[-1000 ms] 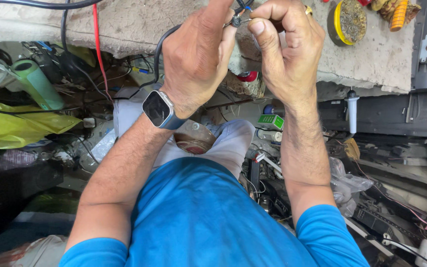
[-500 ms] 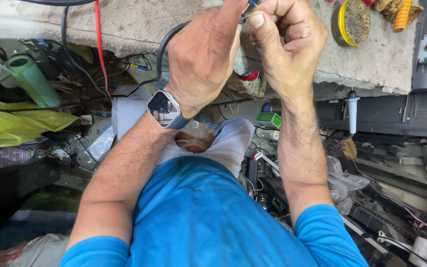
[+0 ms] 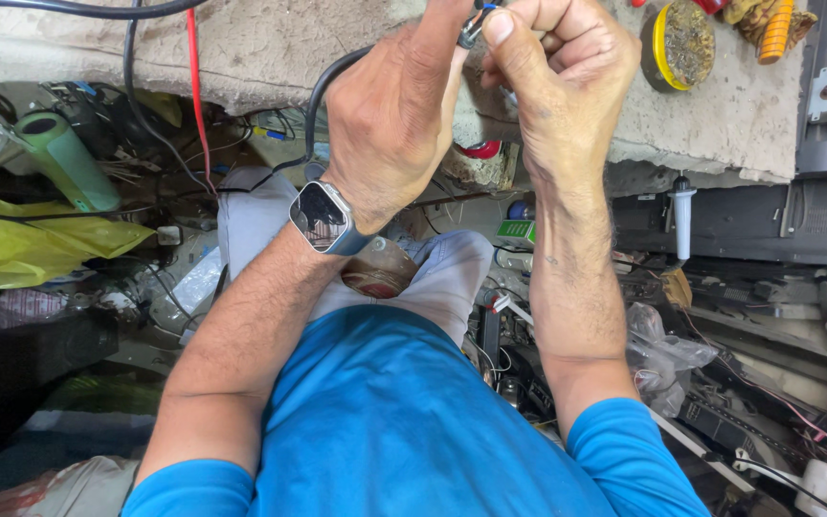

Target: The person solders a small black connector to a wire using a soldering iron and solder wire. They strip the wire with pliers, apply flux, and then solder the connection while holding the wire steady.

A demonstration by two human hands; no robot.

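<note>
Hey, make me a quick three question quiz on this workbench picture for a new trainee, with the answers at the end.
1. True or false: the left hand and the right hand are both raised to the small metal part with blue wire at the top edge.
2. Which wrist bears the smartwatch? A left, B right, C neither.
3. What colour is the rim of the round tin on the concrete bench top?

Key:
1. True: both sets of fingers pinch around it.
2. A.
3. Yellow.
</note>
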